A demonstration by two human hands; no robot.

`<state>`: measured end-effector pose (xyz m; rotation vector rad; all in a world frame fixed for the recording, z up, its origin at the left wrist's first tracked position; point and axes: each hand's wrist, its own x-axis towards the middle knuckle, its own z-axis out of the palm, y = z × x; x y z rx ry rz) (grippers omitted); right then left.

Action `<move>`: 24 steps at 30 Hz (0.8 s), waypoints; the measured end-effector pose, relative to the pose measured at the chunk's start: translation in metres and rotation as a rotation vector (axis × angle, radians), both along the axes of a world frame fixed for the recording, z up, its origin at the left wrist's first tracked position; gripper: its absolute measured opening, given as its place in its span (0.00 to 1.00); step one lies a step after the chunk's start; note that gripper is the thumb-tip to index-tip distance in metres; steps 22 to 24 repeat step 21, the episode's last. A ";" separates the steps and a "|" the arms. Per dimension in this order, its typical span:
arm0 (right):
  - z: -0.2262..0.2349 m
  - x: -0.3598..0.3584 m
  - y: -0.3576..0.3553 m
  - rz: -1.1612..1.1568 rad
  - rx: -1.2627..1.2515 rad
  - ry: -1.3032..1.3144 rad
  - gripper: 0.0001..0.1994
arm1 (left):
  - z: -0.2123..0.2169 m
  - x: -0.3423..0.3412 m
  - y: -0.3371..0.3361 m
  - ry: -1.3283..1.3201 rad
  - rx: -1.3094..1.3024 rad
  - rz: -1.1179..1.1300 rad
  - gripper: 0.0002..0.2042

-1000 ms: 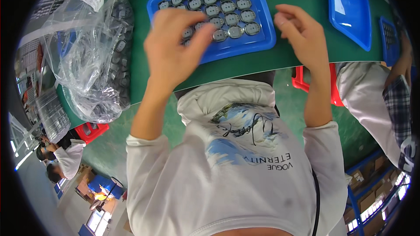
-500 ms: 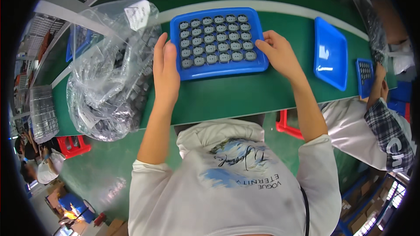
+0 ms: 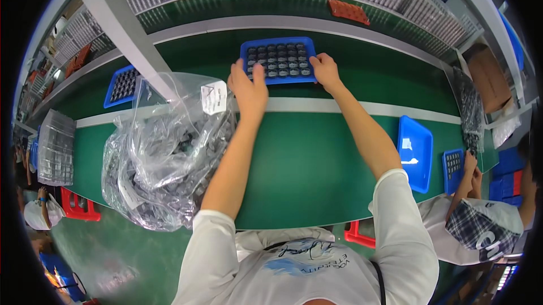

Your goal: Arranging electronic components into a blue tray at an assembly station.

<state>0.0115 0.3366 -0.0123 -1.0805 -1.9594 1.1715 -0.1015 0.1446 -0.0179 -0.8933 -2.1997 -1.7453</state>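
A blue plastic tray (image 3: 285, 80) sits over the far green strip of the bench. Rows of small round dark parts with pale grey tops (image 3: 280, 61) fill it; their exact kind cannot be made out. My left hand (image 3: 249, 89) holds the tray's near left corner, thumb toward the parts and fingers along the side. On the opposite side, my right hand (image 3: 326, 72) grips the right edge, its fingertips partly hidden. Both arms are stretched forward across the bench.
A large clear bag (image 3: 169, 158) of dark parts lies left on the green bench (image 3: 305, 169). Another filled blue tray (image 3: 121, 87) stands behind a white post (image 3: 124, 28). Right are an unfilled blue tray (image 3: 416, 155) and a co-worker's hands (image 3: 473, 166) by a smaller tray.
Both hands have carried the filled tray away from me, from the near bench surface to the far strip beyond the white rail. The view has tilted up, showing more shelving.
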 end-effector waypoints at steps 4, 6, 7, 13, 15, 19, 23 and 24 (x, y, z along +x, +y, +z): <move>-0.009 -0.029 0.018 -0.015 0.035 -0.078 0.15 | -0.019 0.114 -0.001 0.234 0.009 -0.357 0.16; -0.017 -0.042 0.027 0.008 0.115 -0.136 0.16 | -0.033 0.168 0.003 0.166 0.002 -0.690 0.07; -0.018 -0.049 0.028 0.020 0.101 -0.216 0.17 | -0.030 0.191 0.001 0.163 -0.076 -0.766 0.07; 0.014 -0.050 0.094 0.286 0.007 -0.467 0.20 | -0.021 0.259 -0.012 0.318 -0.347 -0.960 0.17; 0.007 -0.039 0.185 0.270 -0.136 -0.146 0.16 | -0.018 0.261 -0.007 0.265 -0.396 -0.972 0.18; 0.032 0.027 0.461 0.171 -0.755 0.612 0.24 | 0.002 0.277 0.006 0.221 -0.349 -1.048 0.20; -0.018 -0.014 0.462 -0.028 -1.116 0.793 0.26 | -0.007 0.282 0.010 0.136 -0.446 -1.018 0.20; -0.018 -0.014 0.462 -0.028 -1.116 0.793 0.26 | -0.007 0.282 0.010 0.136 -0.446 -1.018 0.20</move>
